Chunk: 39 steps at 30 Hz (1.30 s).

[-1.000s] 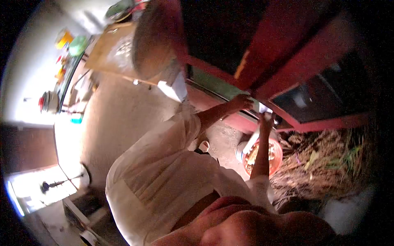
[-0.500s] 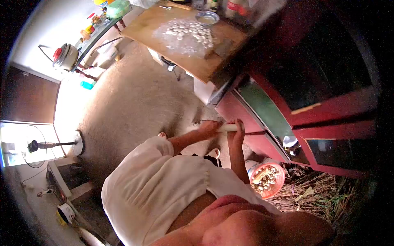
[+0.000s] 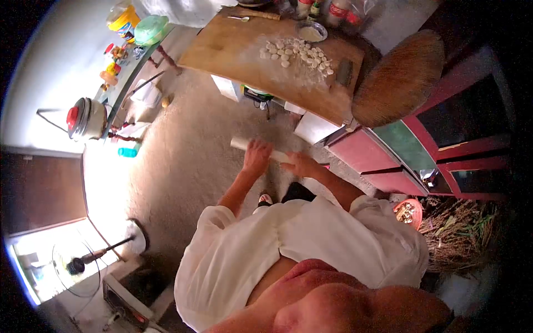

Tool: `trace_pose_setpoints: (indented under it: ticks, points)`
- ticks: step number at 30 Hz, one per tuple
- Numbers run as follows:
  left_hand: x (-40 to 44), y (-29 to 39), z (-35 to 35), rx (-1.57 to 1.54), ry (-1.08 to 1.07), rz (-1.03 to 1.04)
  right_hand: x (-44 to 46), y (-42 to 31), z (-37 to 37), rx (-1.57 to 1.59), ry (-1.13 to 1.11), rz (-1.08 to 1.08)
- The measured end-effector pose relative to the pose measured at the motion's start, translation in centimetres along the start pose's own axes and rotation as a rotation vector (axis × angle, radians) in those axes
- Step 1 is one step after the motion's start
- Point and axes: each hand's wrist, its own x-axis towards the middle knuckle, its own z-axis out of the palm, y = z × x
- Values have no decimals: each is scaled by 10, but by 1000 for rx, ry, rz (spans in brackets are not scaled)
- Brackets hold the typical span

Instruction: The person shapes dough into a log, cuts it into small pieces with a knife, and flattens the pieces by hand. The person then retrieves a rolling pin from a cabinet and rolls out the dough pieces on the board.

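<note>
A pale wooden rolling pin (image 3: 239,144) is held across my body above the floor. My left hand (image 3: 257,157) is closed around its middle, and the pin's left end sticks out beyond it. My right hand (image 3: 300,165) wraps the other end. Past my hands stands a wooden board (image 3: 222,47) dusted with flour. Several small pieces of dough (image 3: 302,53) lie scattered on it. A bowl (image 3: 312,32) with pale contents sits at the board's far side, and a spoon (image 3: 239,19) lies nearer its left corner. On the right of the board is a dark flat rectangular object (image 3: 344,72).
A round brown woven piece (image 3: 402,77) leans beside the board, above a red cabinet (image 3: 366,151). Dry stalks (image 3: 458,233) and a pink basin (image 3: 409,213) are at lower right. On the left are a side table (image 3: 123,83), a cooker (image 3: 88,119) and a standing fan (image 3: 78,265).
My view has swung, so the board appears further right and the woven piece shows fully. My hands and the rolling pin have shifted left in view, and the pin's left end now protrudes.
</note>
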Motion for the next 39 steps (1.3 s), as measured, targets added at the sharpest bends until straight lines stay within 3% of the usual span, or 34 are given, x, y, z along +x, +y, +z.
trace_pose_setpoints:
  ticks: [2,3,5,6,7,11,13,17,19,23,26,28,30,31,33,36,39]
  points:
    - [15,-24,-18,1,546,-116,24,7,-21,422,34,184]
    - [27,-39,-23,1,546,-103,34,34,-2,413,222,180]
    - [51,-71,-33,-190,643,-175,55,68,-7,503,368,366]
    - [64,-87,-35,-182,629,-157,63,81,-13,912,433,470]
    - [81,-104,-35,-208,634,-141,78,95,-16,1097,568,490]
    - [158,-164,-37,-285,524,-75,146,192,-16,1185,841,689]
    - [223,-189,-48,-250,515,-49,186,219,-27,1110,1150,824]
    - [296,-238,-44,-90,446,-28,238,238,-58,1299,1188,995]
    - [327,-261,-43,-125,394,-58,246,237,-50,1283,1309,865]
    - [380,-303,-39,-145,422,-77,258,253,-25,1142,1325,946]
    - [437,-331,-30,-310,514,114,252,260,-8,1094,1333,919]
    - [482,-311,-70,-307,535,215,251,247,-4,1139,1391,982]
    - [530,-289,-96,-474,424,268,257,257,-1,1171,1461,1003]
    - [555,-277,-106,-482,421,291,257,265,12,941,1503,1056]
    - [613,-255,-111,-606,334,465,264,237,-28,914,1434,1230]
    - [695,-228,-89,-480,298,611,267,238,-33,1036,1519,1108]
    - [737,-205,-71,-400,164,698,266,244,-30,945,1526,1130]
